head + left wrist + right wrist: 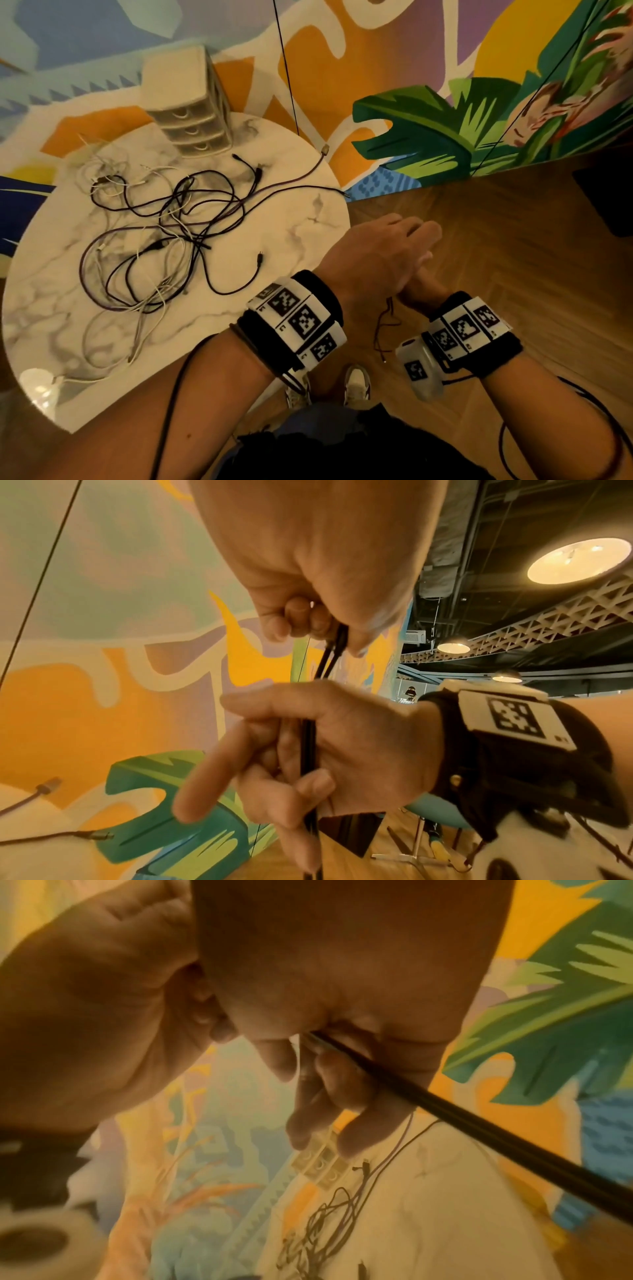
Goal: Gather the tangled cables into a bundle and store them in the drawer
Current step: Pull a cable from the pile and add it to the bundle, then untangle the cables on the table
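Note:
My two hands meet over the wooden floor, just right of the table. My left hand (pixel 394 246) lies over my right hand (pixel 419 291) and hides most of it. Both hold one doubled black cable (pixel 308 748). The left hand (pixel 329 634) pinches it near the plug ends, and the right hand (pixel 301 764) curls round it lower down. A dark loose end (pixel 385 325) hangs under the hands. In the right wrist view the cable (pixel 479 1131) runs out of the right hand (pixel 325 1053). Tangled black, purple and white cables (pixel 164 233) lie on the table. A beige drawer unit (pixel 191 113) stands shut at the back.
The round marble table (pixel 298 219) stands against a painted mural wall (pixel 411 68). One purple cable plug (pixel 324 149) reaches over the far table rim. Herringbone wooden floor (pixel 513 240) lies to the right, with my shoes (pixel 356 383) below.

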`<state>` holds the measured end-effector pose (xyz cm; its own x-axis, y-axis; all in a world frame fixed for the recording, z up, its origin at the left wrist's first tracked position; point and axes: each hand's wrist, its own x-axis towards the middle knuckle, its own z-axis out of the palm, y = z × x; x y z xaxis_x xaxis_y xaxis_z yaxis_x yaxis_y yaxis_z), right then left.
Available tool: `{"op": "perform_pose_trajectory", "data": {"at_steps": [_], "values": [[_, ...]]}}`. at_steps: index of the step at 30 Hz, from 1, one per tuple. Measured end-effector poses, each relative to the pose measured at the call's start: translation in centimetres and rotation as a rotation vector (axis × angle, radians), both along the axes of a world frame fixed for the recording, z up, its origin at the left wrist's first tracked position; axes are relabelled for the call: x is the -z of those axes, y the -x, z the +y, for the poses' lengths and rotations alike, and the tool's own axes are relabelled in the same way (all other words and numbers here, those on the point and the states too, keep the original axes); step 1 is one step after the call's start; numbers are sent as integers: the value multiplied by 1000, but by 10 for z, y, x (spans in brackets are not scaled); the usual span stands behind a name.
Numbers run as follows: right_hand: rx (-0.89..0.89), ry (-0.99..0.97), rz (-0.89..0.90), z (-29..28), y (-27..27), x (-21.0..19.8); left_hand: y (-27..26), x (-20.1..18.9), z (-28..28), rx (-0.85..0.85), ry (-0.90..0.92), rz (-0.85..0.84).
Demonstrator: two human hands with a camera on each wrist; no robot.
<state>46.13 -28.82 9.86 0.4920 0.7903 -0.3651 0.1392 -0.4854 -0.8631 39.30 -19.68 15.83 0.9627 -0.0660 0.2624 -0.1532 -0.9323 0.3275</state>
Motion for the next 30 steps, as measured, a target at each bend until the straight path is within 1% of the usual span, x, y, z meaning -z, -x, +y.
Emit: {"op": "perform_pose_trajectory", "data": {"at_steps": [1,2,3,4,5,7,10,11,12,13,14,15,16,17,18,19,20,21,22,23,24,25,26,27,28,30], "values": [[-7,-12,44,3,2,-3,0,-1,1,-31,26,8],[-3,-96,86,4,6,-8,2,-2,3,-84,44,26],[39,-190,138,6,9,-11,2,-3,5,-144,43,55],[59,-232,167,9,13,-13,2,-2,8,-193,24,96],[56,-210,176,12,16,-11,2,0,10,-217,2,142],[67,-129,211,12,15,-4,1,2,12,-179,-3,225],[99,90,121,9,9,-12,4,8,9,-80,35,275],[66,157,71,15,11,-17,5,11,9,-60,49,268],[33,206,-4,27,15,-19,7,13,9,-52,60,259],[-35,272,-69,24,17,-16,9,15,9,-52,62,255],[-153,328,-256,14,14,-20,9,17,9,-53,59,253],[-150,347,-320,8,15,-18,9,18,9,-52,47,249],[-116,329,-253,6,18,-18,8,19,8,-54,32,244],[-43,298,-252,4,26,-11,8,20,8,-66,23,237],[-14,340,-306,10,27,4,9,20,9,-83,18,227],[14,296,-213,14,22,1,10,20,10,-102,26,220],[-90,196,-97,16,19,-2,13,18,11,-118,65,223],[-119,31,-51,15,17,1,17,16,15,-132,150,238],[-89,-107,-50,16,16,9,21,15,19,-152,286,248],[-62,-137,-73,18,14,18,26,18,25,-191,433,247],[-65,-112,-93,24,15,22,33,27,34,-263,535,236],[-82,-56,-85,25,14,27,40,41,45,-361,573,234],[-84,-6,-61,26,13,30,50,61,60,-476,554,264],[-66,29,-7,27,13,31,62,82,77,-593,497,340],[-48,36,32,27,12,32,77,101,95,-687,412,458],[-23,15,58,29,15,29,110,135,124,-753,206,729]]}}
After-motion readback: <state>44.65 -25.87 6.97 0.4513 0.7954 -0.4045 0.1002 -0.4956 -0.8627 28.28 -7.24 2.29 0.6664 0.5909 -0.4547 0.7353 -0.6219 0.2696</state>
